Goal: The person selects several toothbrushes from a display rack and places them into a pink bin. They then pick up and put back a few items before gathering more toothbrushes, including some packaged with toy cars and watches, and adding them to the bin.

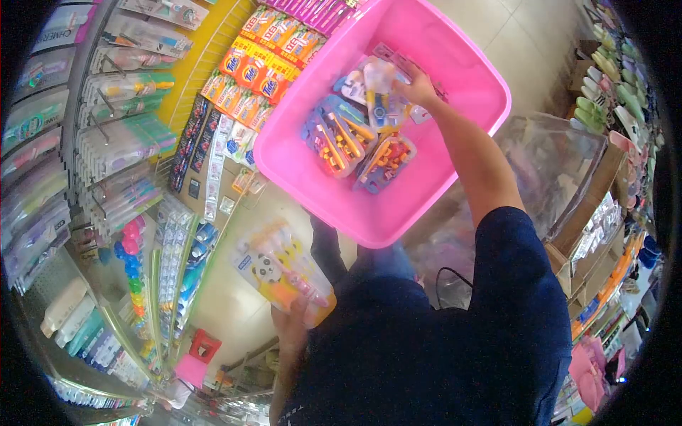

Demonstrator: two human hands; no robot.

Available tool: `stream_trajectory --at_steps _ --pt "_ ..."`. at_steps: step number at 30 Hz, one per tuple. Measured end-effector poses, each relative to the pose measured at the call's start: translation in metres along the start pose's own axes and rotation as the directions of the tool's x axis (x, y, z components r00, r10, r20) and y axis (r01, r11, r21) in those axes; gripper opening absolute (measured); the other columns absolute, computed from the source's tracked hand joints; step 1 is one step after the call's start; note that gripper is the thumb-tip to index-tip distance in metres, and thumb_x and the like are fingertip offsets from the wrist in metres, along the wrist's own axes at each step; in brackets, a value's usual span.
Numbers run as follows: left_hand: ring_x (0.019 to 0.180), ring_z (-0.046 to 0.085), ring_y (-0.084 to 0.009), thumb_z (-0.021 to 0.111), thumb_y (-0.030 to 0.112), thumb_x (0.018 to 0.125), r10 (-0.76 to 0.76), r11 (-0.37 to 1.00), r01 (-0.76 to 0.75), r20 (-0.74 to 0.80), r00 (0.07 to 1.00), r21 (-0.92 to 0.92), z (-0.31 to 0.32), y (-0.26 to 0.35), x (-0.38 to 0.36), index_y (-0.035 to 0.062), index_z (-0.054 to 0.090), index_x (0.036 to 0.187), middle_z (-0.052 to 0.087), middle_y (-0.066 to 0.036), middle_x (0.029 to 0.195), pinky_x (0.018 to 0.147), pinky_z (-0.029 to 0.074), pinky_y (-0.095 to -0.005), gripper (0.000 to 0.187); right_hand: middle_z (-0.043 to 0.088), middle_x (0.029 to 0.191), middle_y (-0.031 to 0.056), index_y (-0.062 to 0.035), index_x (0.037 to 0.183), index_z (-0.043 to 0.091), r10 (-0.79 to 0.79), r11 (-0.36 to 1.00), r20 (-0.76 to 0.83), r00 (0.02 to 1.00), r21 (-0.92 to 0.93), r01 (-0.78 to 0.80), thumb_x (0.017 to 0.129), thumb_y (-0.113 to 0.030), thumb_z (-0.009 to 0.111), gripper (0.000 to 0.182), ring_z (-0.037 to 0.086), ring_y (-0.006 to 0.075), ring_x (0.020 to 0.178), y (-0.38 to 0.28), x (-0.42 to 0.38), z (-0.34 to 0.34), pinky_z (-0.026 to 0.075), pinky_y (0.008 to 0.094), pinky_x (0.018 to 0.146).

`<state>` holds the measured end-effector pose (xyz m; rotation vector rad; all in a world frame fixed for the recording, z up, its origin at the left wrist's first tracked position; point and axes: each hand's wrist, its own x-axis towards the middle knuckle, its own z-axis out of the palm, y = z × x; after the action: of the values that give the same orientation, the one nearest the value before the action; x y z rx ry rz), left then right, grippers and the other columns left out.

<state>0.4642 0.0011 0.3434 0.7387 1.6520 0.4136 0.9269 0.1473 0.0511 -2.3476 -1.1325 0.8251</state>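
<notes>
My left hand (pixel 291 323) is closed on the lower end of a toothbrush pack (pixel 284 270) with a panda picture, held low beside my body. My right hand (pixel 418 89) reaches into a large pink tub (pixel 433 188), its fingers on a clear blister pack (pixel 381 92) with a blue and yellow print. Below that pack, a pack of orange-handled toothbrushes (pixel 339 138) and another orange and blue pack (pixel 386 162) lie on the tub's bottom. The fingertips of my right hand are partly hidden by the pack.
Racks of hanging toothbrush packs (pixel 124 135) stand at the left. Orange Tide packets (pixel 252 71) line a shelf beside the tub. At the right are an open cardboard box (pixel 582 248), clear plastic wrapping (pixel 547 163) and rows of slippers (pixel 593 106). A red stool (pixel 204 346) is at lower left.
</notes>
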Motion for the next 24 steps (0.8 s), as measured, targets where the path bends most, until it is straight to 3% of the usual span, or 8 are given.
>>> stream_trajectory --at_steps 2,6,7,9,12,15,18,24 --pt "0.083 0.058 -0.0162 0.063 0.016 0.086 -0.002 1.0 0.003 0.058 0.998 -0.003 0.003 0.0 0.002 -0.0008 0.049 0.117 0.058 -0.007 0.099 0.069 0.047 -0.0301 0.038 0.065 0.112 0.0198 0.0021 0.124 0.055 -0.048 0.99 -0.132 0.99 0.124 0.065 0.075 -0.033 0.072 0.062 0.063 0.0314 0.103 0.002 0.003 -0.001 0.047 0.0379 0.093" --pt "0.101 0.054 -0.0169 0.061 0.012 0.086 0.003 1.0 -0.005 0.192 0.981 0.009 0.021 0.01 0.011 -0.0015 0.042 0.128 0.053 -0.009 0.115 0.085 0.046 -0.0315 0.048 0.068 0.101 0.0151 0.0022 0.116 0.06 -0.024 0.987 0.208 0.978 0.158 -0.01 0.081 -0.029 0.068 0.047 0.066 0.0235 0.092 -0.041 -0.064 -0.016 0.05 0.036 0.083" --pt "0.102 0.054 -0.0171 0.061 0.012 0.086 0.016 1.0 -0.018 0.208 0.978 0.009 0.032 0.019 0.015 -0.0013 0.041 0.128 0.053 -0.009 0.116 0.086 0.046 -0.0317 0.049 0.069 0.098 0.0125 0.0015 0.114 0.061 -0.141 0.977 0.337 0.931 0.198 0.076 0.084 -0.027 0.067 0.042 0.066 0.0197 0.089 -0.051 -0.09 -0.013 0.051 0.034 0.079" --pt "0.104 0.054 -0.0173 0.063 0.012 0.086 0.064 0.997 -0.074 0.264 0.962 0.03 0.047 0.021 0.026 -0.0013 0.039 0.129 0.052 -0.01 0.117 0.087 0.045 -0.0317 0.052 0.066 0.096 0.0058 -0.0039 0.118 0.06 -0.244 0.882 0.722 0.648 0.442 -0.16 0.088 -0.034 0.066 0.044 0.062 0.0137 0.086 -0.102 -0.148 -0.032 0.051 0.0305 0.076" --pt "0.106 0.054 -0.0215 0.069 0.018 0.083 0.084 0.985 -0.13 0.342 0.936 0.115 0.073 0.028 0.042 -0.0015 0.033 0.132 0.052 -0.012 0.117 0.089 0.046 -0.035 0.064 0.059 0.12 0.0109 -0.0037 0.132 0.046 -0.35 0.536 0.774 0.528 0.628 -0.564 0.089 -0.036 0.063 0.057 0.055 0.0189 0.113 -0.116 -0.226 -0.005 0.044 0.0341 0.096" --pt "0.108 0.057 -0.0267 0.068 0.027 0.083 0.098 0.867 -0.269 0.385 0.918 0.42 0.094 0.036 0.055 -0.0038 0.023 0.135 0.052 -0.021 0.122 0.089 0.048 -0.0375 0.075 0.057 0.123 0.0103 -0.0015 0.136 0.038 -0.375 0.045 0.646 0.665 0.729 -0.683 0.085 -0.025 0.069 0.064 0.054 0.0193 0.115 -0.143 -0.247 -0.004 0.042 0.0336 0.099" --pt "0.113 0.056 -0.0324 0.07 0.033 0.082 0.063 0.619 -0.376 0.434 0.899 0.689 0.112 0.058 0.055 -0.0039 0.021 0.136 0.051 -0.027 0.123 0.091 0.047 -0.041 0.081 0.058 0.122 0.011 0.0019 0.134 0.039 -0.337 0.24 0.671 0.66 0.739 -0.629 0.08 -0.016 0.074 0.067 0.054 0.0198 0.114 -0.133 -0.233 -0.007 0.041 0.0333 0.101" --pt "0.107 0.057 -0.0343 0.071 0.034 0.081 0.263 0.629 -0.555 0.522 0.811 0.544 0.104 0.027 0.059 -0.002 0.028 0.14 0.053 -0.024 0.121 0.091 0.046 -0.0411 0.082 0.058 0.122 0.0132 0.0014 0.133 0.041 -0.107 0.705 0.472 0.875 0.657 -0.268 0.068 -0.025 0.084 0.082 0.057 0.0231 0.111 -0.098 -0.141 -0.045 0.047 0.0359 0.094"
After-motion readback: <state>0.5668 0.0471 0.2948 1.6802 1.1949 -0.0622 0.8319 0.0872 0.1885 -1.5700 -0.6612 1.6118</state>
